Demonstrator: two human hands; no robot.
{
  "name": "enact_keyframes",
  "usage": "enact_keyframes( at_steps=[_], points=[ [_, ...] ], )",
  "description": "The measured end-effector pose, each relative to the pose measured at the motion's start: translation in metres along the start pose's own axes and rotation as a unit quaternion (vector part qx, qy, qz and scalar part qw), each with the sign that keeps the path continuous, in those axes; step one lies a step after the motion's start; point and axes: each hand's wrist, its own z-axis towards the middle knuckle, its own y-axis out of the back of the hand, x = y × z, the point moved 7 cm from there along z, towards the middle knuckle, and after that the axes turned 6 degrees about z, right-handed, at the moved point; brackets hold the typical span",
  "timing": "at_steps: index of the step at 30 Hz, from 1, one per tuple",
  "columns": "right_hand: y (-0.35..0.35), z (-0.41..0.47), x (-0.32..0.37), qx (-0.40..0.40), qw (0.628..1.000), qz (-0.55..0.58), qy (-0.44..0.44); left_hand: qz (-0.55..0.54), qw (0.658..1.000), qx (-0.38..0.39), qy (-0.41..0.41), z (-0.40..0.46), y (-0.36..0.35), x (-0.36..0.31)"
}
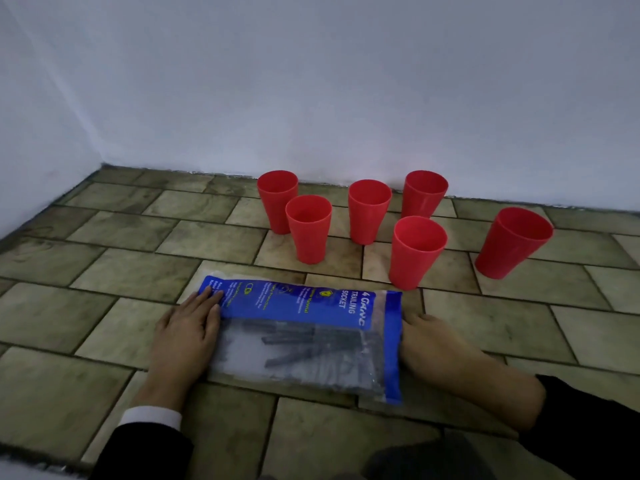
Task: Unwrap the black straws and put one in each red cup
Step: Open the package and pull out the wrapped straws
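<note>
Low in the frame, a blue and clear plastic packet (304, 337) lay flat on the tiled floor (104, 306), with black straws (304, 344) showing through its clear lower half. At its left end, the left hand (187, 334) rested with straight fingers on the blue part. At its right end, the right hand (436, 348) touched the packet edge; whether that grip was closed could not be told. Six red cups (369, 211) stood upright beyond, near the wall (311, 81).

Bare indoor corner: tiled floor (138, 271), painted wall (311, 81).
</note>
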Motion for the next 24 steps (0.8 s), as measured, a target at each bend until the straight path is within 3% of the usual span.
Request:
enact_keyframes(
  at_steps=[3,8,13,20,24],
  points=[
    [0.008,-0.021,-0.033,-0.062,0.994,-0.074,-0.050,0.013,1.000,-0.002,-0.009,0.004,0.001,0.004],
    [-0.008,-0.064,-0.075,-0.114,0.980,-0.056,-0.152,0.026,1.000,-0.004,0.002,0.006,0.006,0.008],
    [-0.015,-0.075,-0.069,-0.137,0.977,0.010,-0.164,0.053,0.999,0.000,-0.007,0.006,0.006,0.005],
    [-0.007,-0.031,-0.026,-0.160,0.969,0.167,-0.091,-0.017,0.999,-0.008,-0.033,0.004,0.004,-0.019],
    [-0.021,-0.016,-0.021,-0.185,0.969,0.131,-0.098,-0.018,0.999,-0.018,-0.025,0.002,0.005,-0.017]
  ],
)
